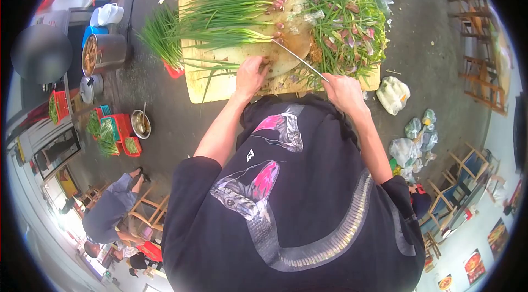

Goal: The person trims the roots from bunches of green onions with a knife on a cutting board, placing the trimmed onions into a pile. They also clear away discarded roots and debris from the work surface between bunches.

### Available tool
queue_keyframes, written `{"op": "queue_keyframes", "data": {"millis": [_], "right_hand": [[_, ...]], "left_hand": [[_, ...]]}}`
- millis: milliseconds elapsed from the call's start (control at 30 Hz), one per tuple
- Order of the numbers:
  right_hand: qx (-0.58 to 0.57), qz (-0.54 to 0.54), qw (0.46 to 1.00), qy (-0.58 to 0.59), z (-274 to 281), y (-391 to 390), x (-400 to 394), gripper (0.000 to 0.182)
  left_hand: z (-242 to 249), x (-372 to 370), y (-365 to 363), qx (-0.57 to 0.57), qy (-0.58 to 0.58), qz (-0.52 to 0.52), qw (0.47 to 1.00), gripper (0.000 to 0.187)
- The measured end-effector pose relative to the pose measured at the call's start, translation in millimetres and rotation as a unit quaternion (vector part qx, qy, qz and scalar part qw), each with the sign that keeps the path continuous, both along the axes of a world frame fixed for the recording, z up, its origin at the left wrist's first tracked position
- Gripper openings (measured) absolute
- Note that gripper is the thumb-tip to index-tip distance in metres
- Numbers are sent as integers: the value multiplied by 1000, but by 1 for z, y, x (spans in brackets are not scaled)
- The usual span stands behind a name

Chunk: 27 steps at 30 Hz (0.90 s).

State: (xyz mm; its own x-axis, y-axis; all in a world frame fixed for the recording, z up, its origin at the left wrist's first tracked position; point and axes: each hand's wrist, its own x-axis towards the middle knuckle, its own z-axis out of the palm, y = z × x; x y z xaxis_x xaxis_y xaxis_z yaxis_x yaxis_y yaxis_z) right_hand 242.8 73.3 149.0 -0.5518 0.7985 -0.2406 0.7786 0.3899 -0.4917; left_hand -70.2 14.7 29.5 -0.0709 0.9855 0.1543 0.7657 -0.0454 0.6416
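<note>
My left hand (253,76) is at the near edge of a round cutting board (294,63), fingers curled round a few thin spring onions (214,65) whose green leaves trail left. My right hand (345,93) is closed on the handle of a knife (300,59). The narrow blade slants up and left across the board, its tip beside the root ends of a small spring onion bunch (242,37). A larger spring onion bunch (231,8) lies behind it, reddish bulbs to the right. What lies under my left fingers is partly hidden.
A heap of trimmings (349,28) covers the right of the wooden table (206,93). More spring onions (162,36) overhang the left edge. On the floor stand a large pot (113,52), a metal bowl (141,124), vegetable baskets (122,127) and a white bag (393,95). A person (110,209) is behind left.
</note>
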Motion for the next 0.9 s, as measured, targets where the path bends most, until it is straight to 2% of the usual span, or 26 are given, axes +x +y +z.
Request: {"op": "queue_keyframes", "data": {"millis": [67,233,467,567,667,900], "right_hand": [[-1,1,1000,3,-1,-1,-1,26],[10,19,998,51,-5,-13,-8,26],[15,63,998,11,-11,-18,-30,22],[23,60,998,16,-11,-20,-34,20],[35,53,998,21,-15,-25,-35,19],[38,46,998,-7,-9,-35,-39,17]], "left_hand": [[7,5,1,-41,-2,-4,999,17],[12,15,-2,-22,4,25,999,17],[5,22,-2,-2,2,68,998,20],[1,24,-2,4,-44,83,996,21],[1,28,-2,-5,-142,115,983,17],[0,26,-1,-8,-136,111,984,20]]}}
